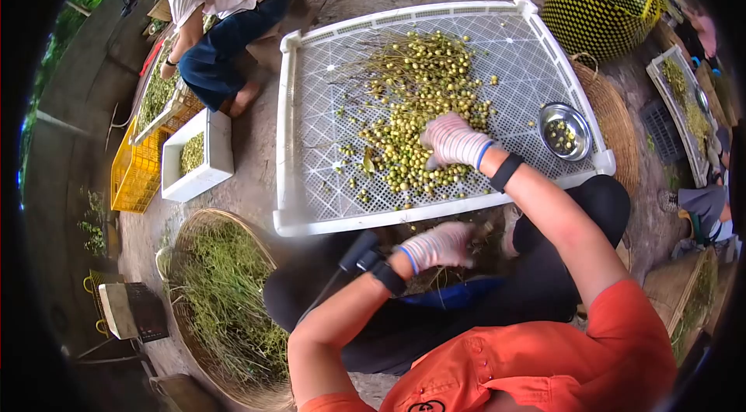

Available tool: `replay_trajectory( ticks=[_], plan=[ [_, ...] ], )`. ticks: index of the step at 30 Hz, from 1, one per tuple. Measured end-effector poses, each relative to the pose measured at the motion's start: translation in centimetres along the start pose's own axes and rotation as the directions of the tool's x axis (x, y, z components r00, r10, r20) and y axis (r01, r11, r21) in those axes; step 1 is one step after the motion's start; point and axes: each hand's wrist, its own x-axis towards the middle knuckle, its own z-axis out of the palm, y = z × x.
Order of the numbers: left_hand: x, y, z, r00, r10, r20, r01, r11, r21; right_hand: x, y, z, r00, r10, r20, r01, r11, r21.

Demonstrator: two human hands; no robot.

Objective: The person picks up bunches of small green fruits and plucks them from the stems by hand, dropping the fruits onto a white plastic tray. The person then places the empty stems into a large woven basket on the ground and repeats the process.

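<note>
Left half of the tray (318, 140) is bare mesh, so you've got loads of room there. Berry pile (412, 101) hogs the middle, and the bowl (565, 132) blocks the right corner.

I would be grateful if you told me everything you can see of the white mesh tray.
The white tray looks like plastic: a rectangular frame with a raised rim and a mesh floor. It lies flat, one long edge by the person's lap. Small yellow-green berries with stalks lie heaped on its middle, a metal bowl stands in its right corner, and the gloved right hand rests on the berries.
</note>
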Motion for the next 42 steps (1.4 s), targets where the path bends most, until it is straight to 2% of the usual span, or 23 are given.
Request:
replay_trajectory(
  ticks=[1, 3, 4, 7, 9, 11, 13, 15, 17, 18, 20, 22, 24, 26, 27, 30, 32, 33, 35, 37, 38, 41, 42],
  plan=[
    [0.3, -0.5, 1.7, 0.999, -0.022, 0.050, 0.012, 0.982, 0.189, 0.7, 0.0, 0.7, 1.000, 0.020, 0.021, -0.021, 0.999, 0.050],
    [0.1, -0.8, 2.7, 0.968, -0.200, 0.150, 0.162, 0.959, 0.235, 1.4, 1.6, 0.8, 0.999, 0.035, -0.031, -0.023, 0.943, 0.331],
    [-0.1, -0.7, 2.5, 0.968, -0.203, 0.151, 0.166, 0.959, 0.229, 1.7, 2.5, 0.6, 0.997, 0.018, -0.074, 0.024, 0.848, 0.530],
    [-0.5, 0.4, -0.7, 0.955, -0.155, 0.255, 0.116, 0.980, 0.158, 2.6, 4.0, -1.3, 0.982, 0.056, -0.183, 0.091, 0.705, 0.703],
    [-1.6, 1.7, -4.1, 0.993, -0.064, 0.097, 0.060, 0.997, 0.050, 4.4, 4.0, -2.0, 0.965, 0.120, -0.234, 0.065, 0.755, 0.653],
    [-2.4, 1.2, -7.4, 0.988, -0.096, -0.123, 0.093, 0.995, -0.032, 6.3, 3.0, -2.3, 0.943, 0.181, -0.281, -0.002, 0.844, 0.536],
    [-3.1, -0.7, -10.0, 0.834, -0.433, -0.343, 0.254, 0.852, -0.458, 8.7, 2.0, -1.2, 0.905, 0.178, -0.386, 0.007, 0.902, 0.431],
    [-3.4, -4.8, -10.7, 0.466, -0.614, -0.637, -0.186, 0.636, -0.749, 10.7, 0.3, -0.1, 0.931, 0.217, -0.292, -0.137, 0.952, 0.272],
    [-4.0, -8.3, -11.7, 0.107, -0.716, -0.690, -0.576, 0.521, -0.630, 12.2, -0.7, 0.3, 0.953, 0.255, -0.162, -0.211, 0.946, 0.247],
    [-4.4, -11.9, -12.0, 0.089, -0.788, -0.610, -0.626, 0.432, -0.649, 12.4, -1.0, -0.1, 0.961, 0.267, -0.069, -0.240, 0.932, 0.272],
    [-5.6, -15.2, -12.8, 0.135, -0.872, -0.471, -0.714, 0.245, -0.656, 11.6, -1.2, -0.6, 0.961, 0.276, 0.032, -0.273, 0.917, 0.291],
    [-5.7, -15.6, -13.9, 0.196, -0.876, -0.440, -0.781, 0.132, -0.610, 10.2, -0.3, -0.9, 0.991, 0.015, -0.134, 0.056, 0.861, 0.506],
    [-5.0, -16.4, -14.5, 0.238, -0.876, -0.420, -0.765, 0.097, -0.637, 9.6, 0.2, -1.4, 0.993, -0.016, -0.116, 0.083, 0.795, 0.600],
    [-3.9, -18.0, -14.8, 0.563, -0.722, -0.402, -0.612, -0.038, -0.790, 10.0, 0.7, -1.3, 0.994, -0.051, -0.094, 0.102, 0.725, 0.682],
    [-3.4, -17.9, -14.4, 0.560, -0.638, -0.529, -0.619, 0.101, -0.779, 10.1, 0.9, -1.4, 0.994, -0.050, -0.092, 0.099, 0.729, 0.677],
    [-2.0, -13.7, -14.2, 0.532, -0.715, -0.454, -0.552, 0.113, -0.826, 10.3, 1.8, -1.4, 0.995, -0.020, -0.093, 0.080, 0.695, 0.714],
    [-2.0, -12.8, -14.4, 0.439, -0.719, -0.538, -0.455, 0.339, -0.824, 10.5, 2.3, -0.9, 0.997, 0.009, -0.072, 0.049, 0.646, 0.762],
    [-1.8, -13.3, -14.4, 0.439, -0.718, -0.540, -0.455, 0.341, -0.823, 10.3, 2.4, -0.8, 0.998, 0.035, -0.047, 0.017, 0.591, 0.806],
    [-1.4, -14.1, -14.6, 0.063, -0.791, -0.608, -0.506, 0.500, -0.703, 10.2, 2.1, -0.6, 0.987, 0.084, -0.139, 0.051, 0.652, 0.757],
    [-1.1, -15.0, -14.7, 0.066, -0.798, -0.599, -0.559, 0.468, -0.685, 10.3, 1.0, -1.0, 0.948, 0.269, -0.168, -0.091, 0.738, 0.669],
    [-0.9, -15.3, -14.8, 0.118, -0.800, -0.588, -0.561, 0.435, -0.704, 9.9, 0.4, -0.8, 0.927, 0.346, -0.141, -0.140, 0.671, 0.729],
    [0.6, -18.4, -14.7, 0.216, -0.786, -0.579, -0.587, 0.369, -0.721, 9.4, -2.6, -2.4, 0.904, 0.427, -0.033, -0.354, 0.789, 0.502],
    [0.3, -16.9, -14.8, 0.241, -0.799, -0.551, -0.603, 0.322, -0.730, 10.7, -3.0, -1.1, 0.929, 0.366, -0.062, -0.316, 0.868, 0.384]
  ],
)
